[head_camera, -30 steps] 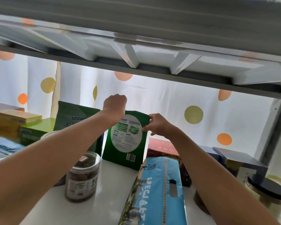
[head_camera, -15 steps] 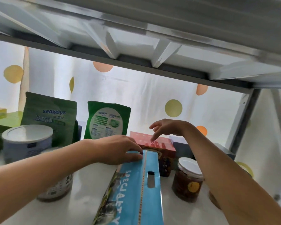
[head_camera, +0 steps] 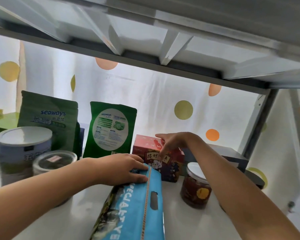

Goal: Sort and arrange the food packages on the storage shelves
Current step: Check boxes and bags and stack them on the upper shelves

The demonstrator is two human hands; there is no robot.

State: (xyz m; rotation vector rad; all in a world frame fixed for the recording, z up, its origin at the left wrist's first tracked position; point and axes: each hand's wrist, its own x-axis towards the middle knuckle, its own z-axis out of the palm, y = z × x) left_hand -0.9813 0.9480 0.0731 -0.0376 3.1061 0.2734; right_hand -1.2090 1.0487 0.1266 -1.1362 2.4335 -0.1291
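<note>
On the white shelf [head_camera: 184,220], left of the blue box [head_camera: 137,205], stand a tin [head_camera: 22,149], a jar [head_camera: 54,161] and two green pouches [head_camera: 47,118]. The left hand [head_camera: 121,168] lies flat on the blue box's far end, fingers straight. Behind the box, the right hand [head_camera: 173,142] grips the red box [head_camera: 156,158] from above. A brown jar [head_camera: 196,187] stands right of the blue box.

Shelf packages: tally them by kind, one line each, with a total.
Green pouches: 2, the left pouch and the middle pouch
Clear jars: 2, the left jar and the right jar
Tin can: 1
Red box: 1
Blue bag: 1
Total: 7
</note>
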